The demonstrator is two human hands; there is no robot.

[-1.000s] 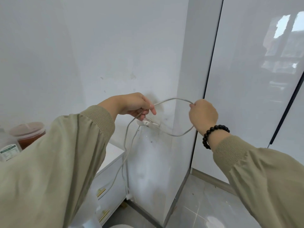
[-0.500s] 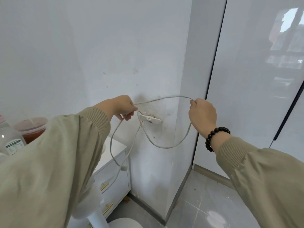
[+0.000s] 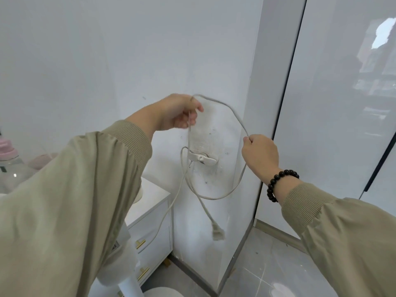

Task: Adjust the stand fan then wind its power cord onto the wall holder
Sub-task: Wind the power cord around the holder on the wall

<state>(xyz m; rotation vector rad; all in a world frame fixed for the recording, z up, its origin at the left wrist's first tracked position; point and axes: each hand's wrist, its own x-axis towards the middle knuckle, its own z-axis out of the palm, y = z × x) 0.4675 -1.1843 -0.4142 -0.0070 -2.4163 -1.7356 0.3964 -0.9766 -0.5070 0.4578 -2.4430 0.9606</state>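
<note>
White walls meet in a corner in front of the person. On the wall (image 3: 107,61) a small white wall holder (image 3: 202,159) is fixed, with grey smudges on the paint around it. Seen from the holder, the left hand (image 3: 175,112) is at about 11 o'clock, raised, and it pinches the power cord (image 3: 236,116) between thumb and fingertips. The right hand (image 3: 260,153) is at about 2 o'clock, near the corner edge, with its fingers curled into a fist around the same cord. A bracelet of dark beads (image 3: 278,183) sits on that wrist.

Between the two hands the cord makes an arch above the holder. From the right hand it goes down and swings under the holder, at 6 o'clock, as a wide loop (whether it touches the paint, I cannot tell). From the left hand one strand drops straight to the holder, and there the cord passes around it. The plug (image 3: 217,231) dangles at about 5 o'clock below the holder, blurred.

Another strand runs from the holder to 7 o'clock, past the white cabinet (image 3: 153,194) with brass handles (image 3: 140,242), toward the stand fan (image 3: 162,293). Only the fan's white pole and round base show, low at the bottom edge beside the left sleeve (image 3: 75,211). At 3 o'clock stands a glossy wardrobe door (image 3: 332,125), and grey tiles (image 3: 267,264) cover the floor. Far at 9 o'clock is a clear bottle with a pink cap (image 3: 6,151).
</note>
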